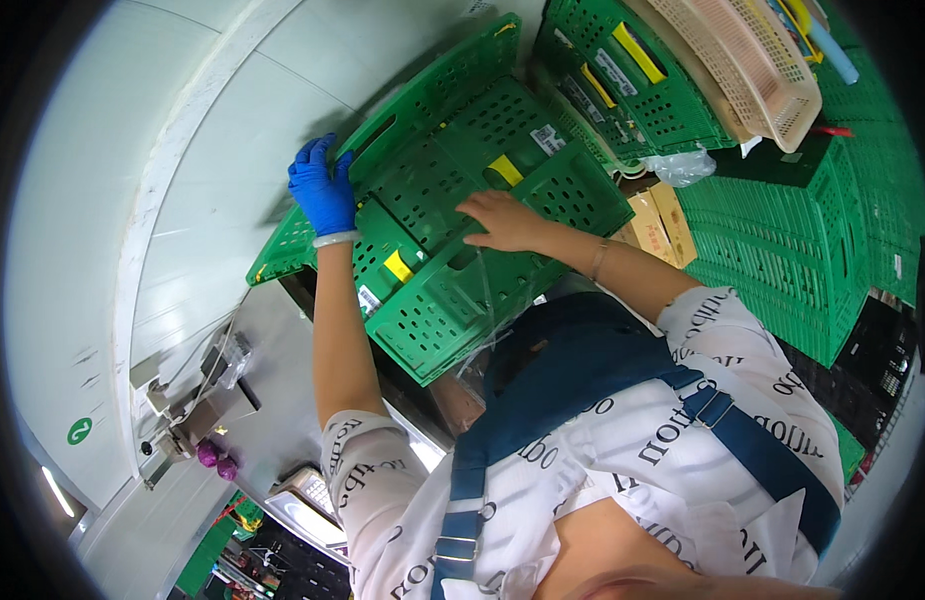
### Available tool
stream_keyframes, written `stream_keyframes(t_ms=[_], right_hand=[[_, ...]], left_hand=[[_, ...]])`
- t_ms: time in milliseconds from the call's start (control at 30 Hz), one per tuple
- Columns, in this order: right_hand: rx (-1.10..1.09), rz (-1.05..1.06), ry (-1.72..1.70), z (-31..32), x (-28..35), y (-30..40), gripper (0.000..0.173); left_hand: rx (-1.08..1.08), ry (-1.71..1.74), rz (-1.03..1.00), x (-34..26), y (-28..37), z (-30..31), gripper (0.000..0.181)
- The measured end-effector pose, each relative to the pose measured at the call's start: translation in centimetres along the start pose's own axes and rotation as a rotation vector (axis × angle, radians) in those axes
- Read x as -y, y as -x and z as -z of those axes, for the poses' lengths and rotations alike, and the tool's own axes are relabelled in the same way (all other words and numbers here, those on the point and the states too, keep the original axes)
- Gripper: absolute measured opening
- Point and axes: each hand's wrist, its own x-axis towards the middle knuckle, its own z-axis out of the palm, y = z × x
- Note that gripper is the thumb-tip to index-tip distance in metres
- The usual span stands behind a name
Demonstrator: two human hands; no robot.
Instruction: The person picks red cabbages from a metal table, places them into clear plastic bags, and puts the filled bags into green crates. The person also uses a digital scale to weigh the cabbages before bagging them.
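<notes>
A green perforated plastic folding crate (432, 330) lies before me, its far long side leaning outward towards the wall. My left hand (323, 184), in a blue glove, is at the upper edge of that far side, thumb apart from the fingers; whether it grips the edge I cannot tell. Bare and palm down, my right hand (507, 221) reaches over the near side beside its handle slot, fingers spread. Yellow parts (505, 170) and labels show on the short ends. Thin clear plastic film (486, 289) hangs over the near side.
A pale wall (229, 150) stands close beyond the crate. At right are stacked green crates (770, 247), a beige basket (777, 90) and cardboard boxes (657, 225). Cables, purple bundles (217, 457) and a device with keys (312, 491) lie along the metal table (282, 390) at left.
</notes>
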Motion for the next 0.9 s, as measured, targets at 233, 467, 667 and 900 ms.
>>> stream_keyframes(t_ms=[233,467,667,900], right_hand=[[0.34,0.072,0.173,1.4,3.1,-1.0,0.037],[1.348,-0.181,-0.616,5.3,5.6,3.5,0.031],[0.622,0.607,0.548,0.2,-2.9,4.2,0.017],[0.965,0.597,0.964,-1.5,-3.6,4.3,0.015]], left_hand=[[0.157,-0.285,-0.3,-0.4,5.7,0.3,0.054],[0.16,-0.185,-0.279,-0.4,6.1,2.4,0.048],[0.201,-0.034,-0.292,0.8,6.6,2.5,0.041],[0.299,-0.009,-0.364,-0.9,7.1,3.2,0.04]])
